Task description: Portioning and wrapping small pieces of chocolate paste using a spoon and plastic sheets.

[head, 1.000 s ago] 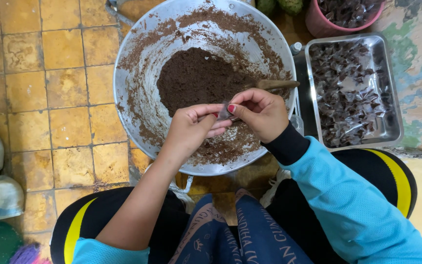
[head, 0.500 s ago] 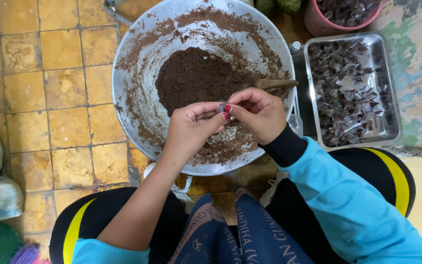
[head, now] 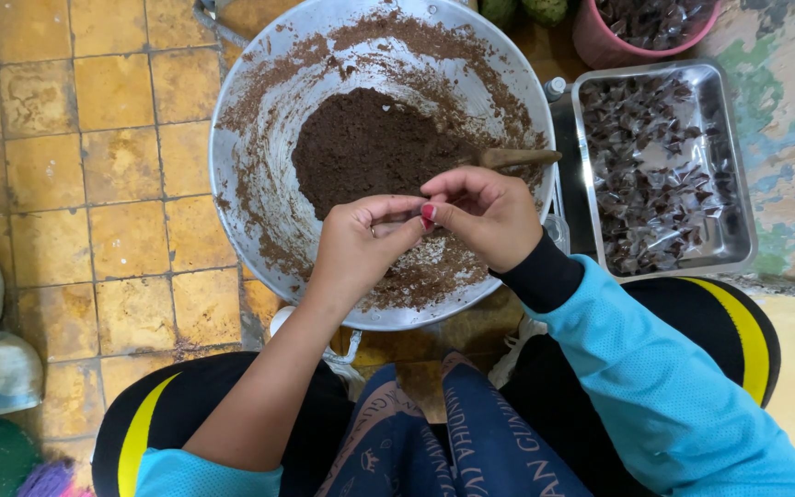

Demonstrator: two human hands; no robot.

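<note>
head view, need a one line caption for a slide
Both hands, left hand and right hand, pinch a small piece together over a metal bowl of brown paste, beside a tray of wrapped pieces.

— What are the hands doing?
— The left hand (head: pixel 361 244) and right hand (head: pixel 485 216) meet fingertip to fingertip over a big metal bowl (head: pixel 241 138) of brown paste (head: pixel 370 147), pinching something tiny (too small to tell).
— And beside it?
— A steel tray (head: pixel 733 175) of dark wrapped pieces (head: pixel 655 175).
</note>
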